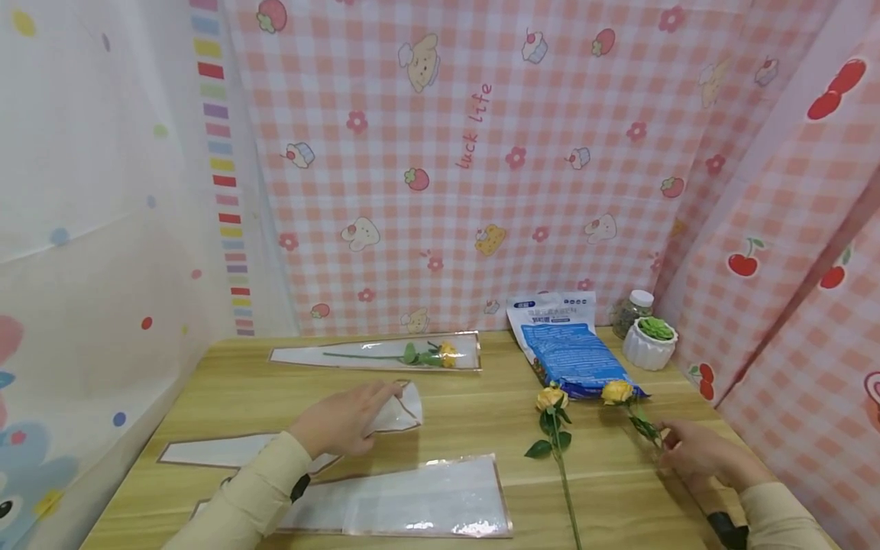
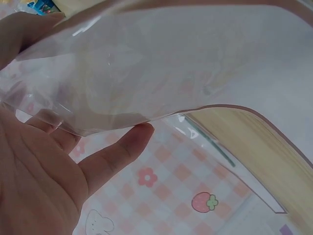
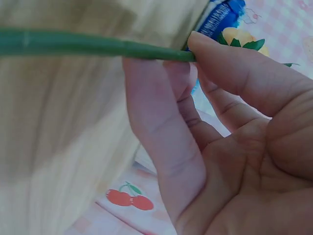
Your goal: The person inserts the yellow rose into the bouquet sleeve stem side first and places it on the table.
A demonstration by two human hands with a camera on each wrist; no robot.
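In the head view my left hand holds the wide end of a white flower sleeve with a brown edge, lifted off the table and bowed open. The left wrist view shows the thumb on one side of the clear film and the fingers along the other. On the right, my right hand pinches the green stem of a yellow rose between thumb and fingers. Its bloom overlaps the lower edge of a blue-and-white bag. A second yellow rose lies to its left.
Another sleeve lies flat along the front. At the back, a sleeve contains a yellow rose. A lidded jar and a white pot with a green succulent stand back right. A checked curtain hangs behind the table.
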